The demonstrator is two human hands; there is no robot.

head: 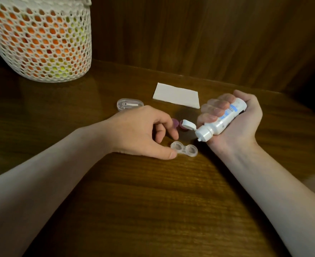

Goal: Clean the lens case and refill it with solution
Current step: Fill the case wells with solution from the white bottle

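Head view only. Lens case (184, 150), clear and twin-welled, lies flat on the wooden bench (153, 201) with both wells uncovered; whether they hold any liquid cannot be told. Left hand (143, 132) rests beside it, thumb tip touching the case's left end, fingers loosely curled and closed on nothing. Right hand (232, 119) is wrapped firmly around the solution bottle (223, 121), which is tipped with its nozzle pointing down and left, just right of the case and above the bench. The bottle's flip cap (188, 124) stands open. Two purple lids (179, 124) sit just behind the case, partly hidden by the fingers and cap. Folded tissue (177, 98) and a clear accessory box (129, 104) lie farther back; a mesh basket (39, 39) stands at the far left.

Assessment: the step appears to be dispensing solution, either rinsing or refilling. The next move calls for bringing the nozzle over one well, steadying the case with the left hand, and squeezing gently to avoid overflow.
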